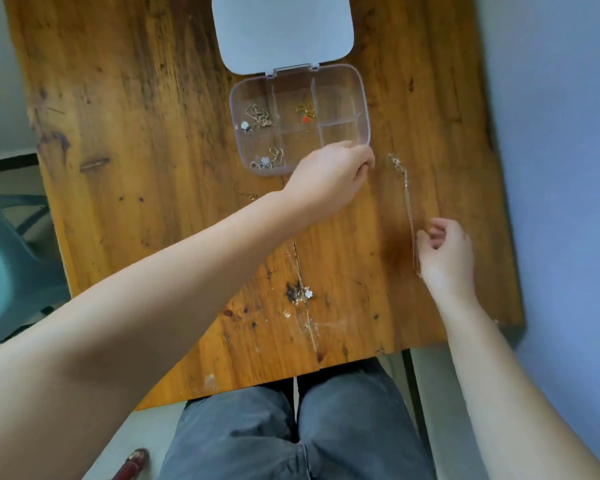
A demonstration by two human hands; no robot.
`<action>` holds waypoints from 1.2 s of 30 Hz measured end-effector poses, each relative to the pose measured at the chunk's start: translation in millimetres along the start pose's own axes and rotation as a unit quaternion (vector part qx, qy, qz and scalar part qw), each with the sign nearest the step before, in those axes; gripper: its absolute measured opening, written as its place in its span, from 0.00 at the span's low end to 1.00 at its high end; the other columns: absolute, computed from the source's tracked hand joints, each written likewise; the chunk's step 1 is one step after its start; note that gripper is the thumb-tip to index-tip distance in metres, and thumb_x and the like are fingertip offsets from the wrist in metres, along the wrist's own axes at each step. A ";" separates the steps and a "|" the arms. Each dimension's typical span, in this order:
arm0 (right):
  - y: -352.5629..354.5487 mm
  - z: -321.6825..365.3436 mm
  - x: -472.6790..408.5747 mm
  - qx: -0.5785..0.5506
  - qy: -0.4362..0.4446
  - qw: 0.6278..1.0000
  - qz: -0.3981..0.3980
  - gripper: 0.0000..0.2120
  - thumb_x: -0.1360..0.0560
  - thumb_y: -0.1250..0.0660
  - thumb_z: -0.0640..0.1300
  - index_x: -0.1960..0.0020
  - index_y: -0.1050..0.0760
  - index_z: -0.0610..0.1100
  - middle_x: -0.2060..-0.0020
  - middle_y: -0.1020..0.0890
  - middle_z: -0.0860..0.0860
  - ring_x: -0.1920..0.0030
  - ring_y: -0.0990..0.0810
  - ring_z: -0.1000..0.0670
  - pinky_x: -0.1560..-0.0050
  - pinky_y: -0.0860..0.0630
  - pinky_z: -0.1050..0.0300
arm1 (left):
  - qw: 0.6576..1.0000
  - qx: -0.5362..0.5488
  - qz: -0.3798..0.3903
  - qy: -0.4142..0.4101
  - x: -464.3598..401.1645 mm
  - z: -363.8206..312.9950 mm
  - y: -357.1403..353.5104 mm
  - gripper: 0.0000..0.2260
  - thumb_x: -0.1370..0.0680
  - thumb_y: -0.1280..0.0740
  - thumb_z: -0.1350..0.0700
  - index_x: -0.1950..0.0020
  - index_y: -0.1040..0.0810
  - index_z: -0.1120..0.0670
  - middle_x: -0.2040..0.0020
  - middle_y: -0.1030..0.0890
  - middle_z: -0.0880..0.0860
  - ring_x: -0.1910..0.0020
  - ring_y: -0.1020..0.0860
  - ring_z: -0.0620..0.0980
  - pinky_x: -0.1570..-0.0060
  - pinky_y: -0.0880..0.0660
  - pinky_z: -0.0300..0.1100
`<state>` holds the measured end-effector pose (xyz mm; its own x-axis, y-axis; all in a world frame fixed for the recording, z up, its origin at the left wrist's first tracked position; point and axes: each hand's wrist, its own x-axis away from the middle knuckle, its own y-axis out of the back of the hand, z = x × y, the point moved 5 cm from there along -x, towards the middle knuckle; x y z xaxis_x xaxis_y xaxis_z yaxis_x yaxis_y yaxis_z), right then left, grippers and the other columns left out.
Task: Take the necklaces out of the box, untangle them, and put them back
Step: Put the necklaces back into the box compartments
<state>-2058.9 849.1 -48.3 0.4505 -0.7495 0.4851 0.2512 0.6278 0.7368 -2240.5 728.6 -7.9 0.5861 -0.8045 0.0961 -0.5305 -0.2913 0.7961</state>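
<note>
My right fingers (pixel 430 233) curl loosely around the near end of a thin gold chain (pixel 409 216), thumb and forefinger close together beside it; I cannot tell for certain whether they pinch it or only brush it. My right hand (pixel 445 254) hangs over the table near its right edge. My left fingers (pixel 357 154) bend downward at the near right corner of the clear box (pixel 364 98), their tips hidden from me, so I cannot say whether they hold anything or merely steady the rim. My left hand (pixel 329 176) reaches across from the left.

The chain lies stretched out straight on the table (pixel 153 133), running from my right hand up to its clasp end just beside the box's near right corner. It looks untangled. Another necklace with a small white flower charm (pixel 307 292) lies toward the near edge, and a short bit of chain (pixel 245 194) rests just near of the box. Inside the box, three compartments hold bundled necklaces: one at the far left, one with a red pendant (pixel 305 119) in the middle, one at the near left. The right compartments look bare. The lid (pixel 281 29) lies open toward the far edge.

I judge I am at the putting-back step for this straightened chain. Next I need a sure pinch, then a gentle lift and a slow lowering into a bare right compartment, coiling it without new knots.
</note>
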 end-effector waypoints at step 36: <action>-21.9 160.4 -23.2 -0.138 0.248 0.947 0.151 0.13 0.18 0.45 0.44 0.48 0.23 0.43 0.47 0.19 0.49 0.46 0.20 0.54 0.45 0.21 0.59 | 0.524 0.714 -0.252 0.390 8.6 45.6 27.3 0.03 0.23 0.36 0.67 0.52 0.27 0.62 0.62 0.25 0.57 0.64 0.23 0.50 0.47 0.20 0.50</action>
<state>-2212.3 819.0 -0.2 0.8670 -0.3788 0.3237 0.2293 0.8801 0.4157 -2277.8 690.1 -12.6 0.6487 -0.1454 0.7470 0.2209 -0.9034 -0.3676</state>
